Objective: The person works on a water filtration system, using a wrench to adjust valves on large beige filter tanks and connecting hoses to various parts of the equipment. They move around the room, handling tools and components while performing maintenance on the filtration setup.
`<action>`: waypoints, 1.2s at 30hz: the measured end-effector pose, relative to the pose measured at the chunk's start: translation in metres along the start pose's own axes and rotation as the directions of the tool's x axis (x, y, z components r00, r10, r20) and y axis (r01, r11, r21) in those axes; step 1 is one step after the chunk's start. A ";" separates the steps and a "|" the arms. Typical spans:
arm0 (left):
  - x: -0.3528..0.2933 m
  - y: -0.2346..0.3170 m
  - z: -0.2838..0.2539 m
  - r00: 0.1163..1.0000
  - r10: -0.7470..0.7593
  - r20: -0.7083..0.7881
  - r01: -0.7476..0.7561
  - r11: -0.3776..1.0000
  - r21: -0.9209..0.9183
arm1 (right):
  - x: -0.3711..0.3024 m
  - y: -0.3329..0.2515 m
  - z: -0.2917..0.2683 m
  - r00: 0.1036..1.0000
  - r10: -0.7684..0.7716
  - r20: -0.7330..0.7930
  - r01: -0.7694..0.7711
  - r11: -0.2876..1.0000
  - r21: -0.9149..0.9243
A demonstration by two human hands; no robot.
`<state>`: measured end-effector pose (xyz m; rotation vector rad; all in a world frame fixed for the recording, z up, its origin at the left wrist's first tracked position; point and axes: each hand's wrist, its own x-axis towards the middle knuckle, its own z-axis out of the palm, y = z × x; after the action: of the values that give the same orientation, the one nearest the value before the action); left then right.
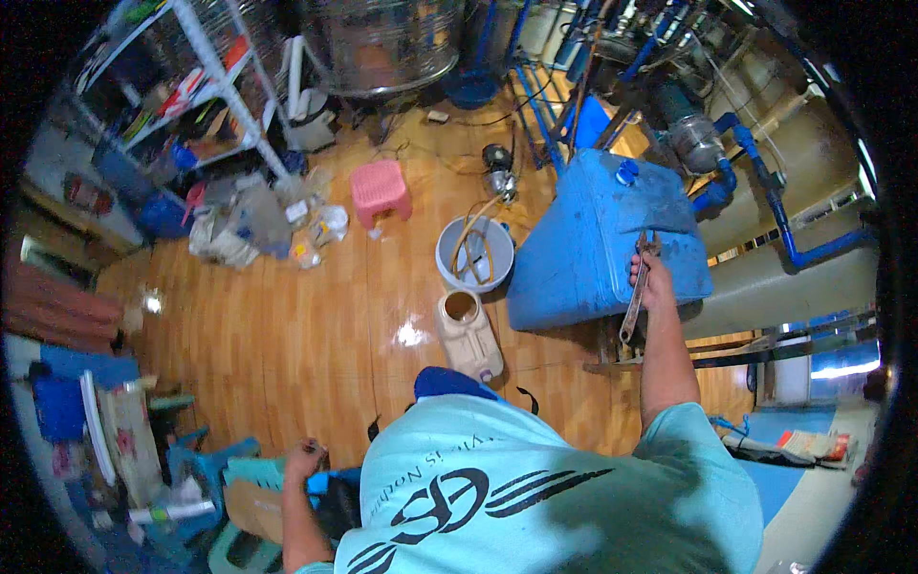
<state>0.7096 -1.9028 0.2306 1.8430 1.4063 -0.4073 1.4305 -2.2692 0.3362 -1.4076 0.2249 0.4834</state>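
Observation:
My right hand (657, 283) is closed round the handle of an adjustable wrench (632, 311), its jaws pointing away from me. Hand and wrench are over the near right part of a big blue plastic tank (564, 253), which has a blue cap on top. Low on the left, my left hand (305, 459) has its fingers curled together beside a teal plastic chair (251, 473). Whatever those fingers hold, if anything, is too small to make out.
Ahead on the wood-look floor stand a beige jerrycan (470, 346) with a hole, a grey bucket (445, 251) with a coiled hose, a small pump (499, 172) and a pink stool (380, 187). Blue pipes (782, 225) run at right; a loaded shelf rack (225, 96) stands far left.

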 end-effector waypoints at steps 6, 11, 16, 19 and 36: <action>0.176 0.052 -0.109 0.927 0.312 -0.208 -0.368 0.863 -0.346 | -0.003 -0.011 0.019 1.000 -0.004 0.018 0.004 1.000 0.018; 0.298 0.105 -0.141 0.965 0.257 0.056 -0.261 0.962 0.080 | -0.009 -0.015 0.003 0.998 0.025 -0.063 -0.025 1.000 0.001; 0.377 0.213 -0.155 0.933 0.235 0.271 -0.268 0.959 0.092 | -0.018 -0.020 0.042 0.966 -0.002 -0.258 -0.002 1.000 -0.018; 0.424 0.283 -0.171 0.887 0.304 0.348 -0.353 0.932 0.086 | -0.014 -0.020 0.056 0.860 0.035 -0.509 -0.112 0.986 -0.122; 0.676 0.446 -0.372 0.799 0.556 0.228 -0.596 0.783 0.181 | 0.023 0.027 0.089 0.430 -0.485 -0.761 -0.411 0.646 -0.643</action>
<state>1.2783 -1.2178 0.2006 2.2697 0.6342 -0.4098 1.4273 -2.1758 0.3167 -2.4787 0.9852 -0.4299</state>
